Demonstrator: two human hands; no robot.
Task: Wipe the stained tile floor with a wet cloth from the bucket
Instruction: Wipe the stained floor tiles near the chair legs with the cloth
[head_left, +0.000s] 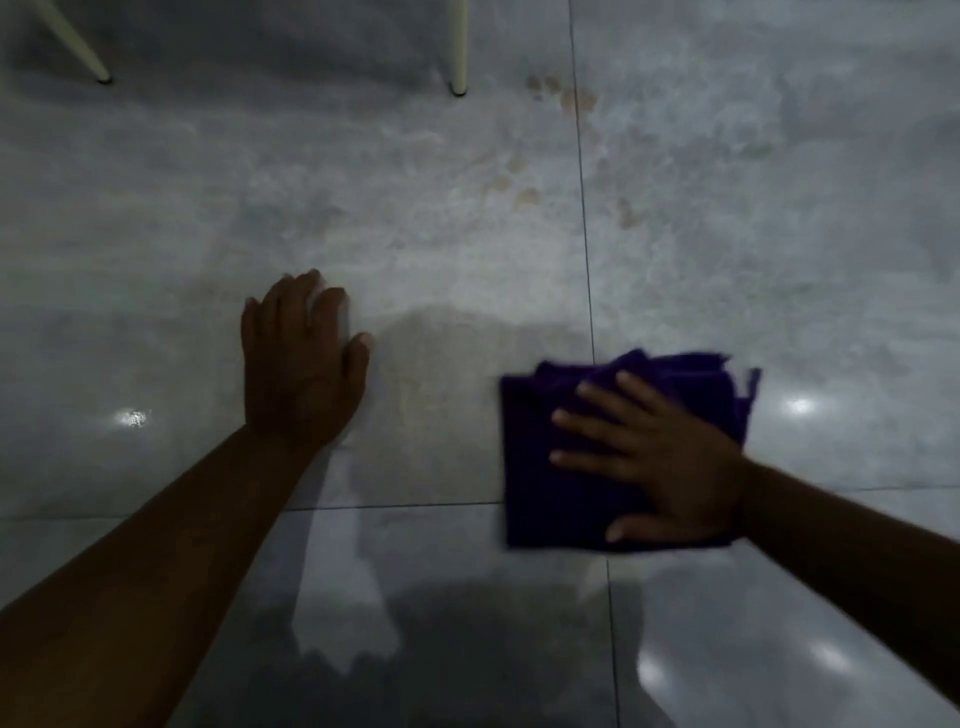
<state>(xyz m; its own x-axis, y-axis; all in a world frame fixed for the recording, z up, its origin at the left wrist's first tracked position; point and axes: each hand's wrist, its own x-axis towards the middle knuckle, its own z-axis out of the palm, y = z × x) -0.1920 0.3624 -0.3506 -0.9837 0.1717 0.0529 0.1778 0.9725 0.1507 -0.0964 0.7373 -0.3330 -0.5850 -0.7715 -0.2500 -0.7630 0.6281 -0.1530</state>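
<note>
Dim, blurry view; glare spots on floor (208, 208).

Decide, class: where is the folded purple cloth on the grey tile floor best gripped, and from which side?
Grip the folded purple cloth at its loose layered far edge, coming from above. It lies flat on the grey tile floor under the right hand's spread palm, so only the ragged edges probably offer a pinch. The left hand rests apart.

No text, label, brand, number or sign can be read anywhere: none on the cloth (618, 452) under the right hand (670, 467), none on the floor (415, 208) around the left hand (301, 364).
</note>
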